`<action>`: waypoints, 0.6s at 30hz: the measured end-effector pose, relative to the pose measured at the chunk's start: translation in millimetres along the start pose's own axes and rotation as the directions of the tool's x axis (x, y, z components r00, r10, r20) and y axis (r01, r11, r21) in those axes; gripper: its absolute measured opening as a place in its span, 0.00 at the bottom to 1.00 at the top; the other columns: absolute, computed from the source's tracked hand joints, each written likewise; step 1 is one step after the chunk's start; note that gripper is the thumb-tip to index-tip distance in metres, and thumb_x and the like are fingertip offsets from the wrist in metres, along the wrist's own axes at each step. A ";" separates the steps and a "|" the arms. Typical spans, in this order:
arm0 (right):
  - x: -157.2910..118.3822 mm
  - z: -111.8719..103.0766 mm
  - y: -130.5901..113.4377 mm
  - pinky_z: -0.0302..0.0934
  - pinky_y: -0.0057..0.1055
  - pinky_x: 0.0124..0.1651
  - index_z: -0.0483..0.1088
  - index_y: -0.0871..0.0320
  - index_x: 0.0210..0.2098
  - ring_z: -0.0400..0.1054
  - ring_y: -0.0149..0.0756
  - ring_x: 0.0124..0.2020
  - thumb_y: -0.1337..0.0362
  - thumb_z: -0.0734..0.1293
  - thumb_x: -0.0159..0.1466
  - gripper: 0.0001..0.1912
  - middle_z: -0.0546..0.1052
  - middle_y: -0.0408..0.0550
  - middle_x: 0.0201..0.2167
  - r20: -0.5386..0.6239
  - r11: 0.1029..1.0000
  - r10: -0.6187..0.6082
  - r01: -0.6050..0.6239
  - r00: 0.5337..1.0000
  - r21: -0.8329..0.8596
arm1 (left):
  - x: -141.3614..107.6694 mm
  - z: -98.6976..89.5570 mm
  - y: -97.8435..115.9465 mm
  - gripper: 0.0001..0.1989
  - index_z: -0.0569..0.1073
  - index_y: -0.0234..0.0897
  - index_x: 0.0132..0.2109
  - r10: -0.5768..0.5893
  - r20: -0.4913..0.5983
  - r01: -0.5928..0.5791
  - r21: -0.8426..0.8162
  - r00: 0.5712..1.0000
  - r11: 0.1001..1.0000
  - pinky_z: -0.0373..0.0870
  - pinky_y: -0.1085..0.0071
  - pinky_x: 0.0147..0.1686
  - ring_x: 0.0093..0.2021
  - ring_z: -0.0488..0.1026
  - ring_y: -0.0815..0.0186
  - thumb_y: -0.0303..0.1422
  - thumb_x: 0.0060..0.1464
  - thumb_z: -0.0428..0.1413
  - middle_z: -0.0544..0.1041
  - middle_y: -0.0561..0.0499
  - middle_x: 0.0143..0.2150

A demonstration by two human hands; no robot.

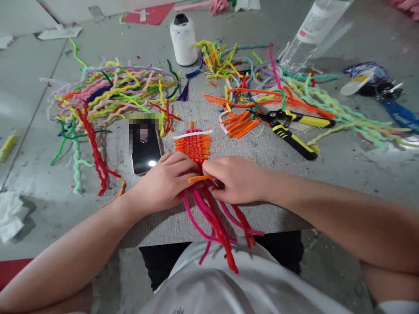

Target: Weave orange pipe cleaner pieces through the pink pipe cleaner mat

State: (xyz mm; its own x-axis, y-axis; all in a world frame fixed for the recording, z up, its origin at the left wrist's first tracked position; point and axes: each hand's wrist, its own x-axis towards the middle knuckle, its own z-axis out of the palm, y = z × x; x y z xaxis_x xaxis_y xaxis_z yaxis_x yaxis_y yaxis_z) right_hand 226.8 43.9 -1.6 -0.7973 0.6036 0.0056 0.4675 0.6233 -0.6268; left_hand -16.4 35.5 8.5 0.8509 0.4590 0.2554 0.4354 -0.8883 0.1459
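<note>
A woven piece of orange and pink pipe cleaners point(195, 146) lies at the middle of the table, a white strip across its top. My left hand point(173, 176) is closed on its lower left side, fingers bent over the strands. My right hand point(229, 179) is pinched at its lower right, around a short orange pipe cleaner point(198, 178) whose free end points left, toward my left fingers. Long pink and red strands point(216, 218) hang from under both hands over the table's front edge. Cut orange pieces point(240, 124) lie in a bundle just beyond my right hand.
A phone point(144, 146) lies by my left wrist. Yellow-black pliers point(291, 137) rest open beyond my right forearm. Heaps of coloured pipe cleaners point(114, 89) cover the back left. A white bottle point(183, 41) and a clear bottle point(310, 35) stand at the back; keys point(389, 90) lie right.
</note>
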 end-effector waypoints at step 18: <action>-0.2 7.1 8.1 0.48 0.33 0.35 0.58 0.54 0.32 0.57 0.35 0.30 0.68 0.61 0.66 0.07 0.69 0.43 0.28 -0.238 0.954 -0.281 0.242 0.930 -0.179 | -3.9 -1.4 -0.4 0.16 0.74 0.40 0.60 -0.100 -0.019 0.096 -0.150 0.995 0.984 0.69 0.60 0.48 0.49 0.74 0.55 0.38 0.73 0.49 0.82 0.43 0.49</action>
State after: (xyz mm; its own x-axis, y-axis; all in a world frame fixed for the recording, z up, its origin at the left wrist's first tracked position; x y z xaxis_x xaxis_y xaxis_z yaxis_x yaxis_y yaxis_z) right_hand 228.0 45.3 -12.2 -0.7819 0.5043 0.3663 0.3207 0.8295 -0.4573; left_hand -20.3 34.1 8.9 0.7975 0.5458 0.2572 0.4660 -0.8280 0.3119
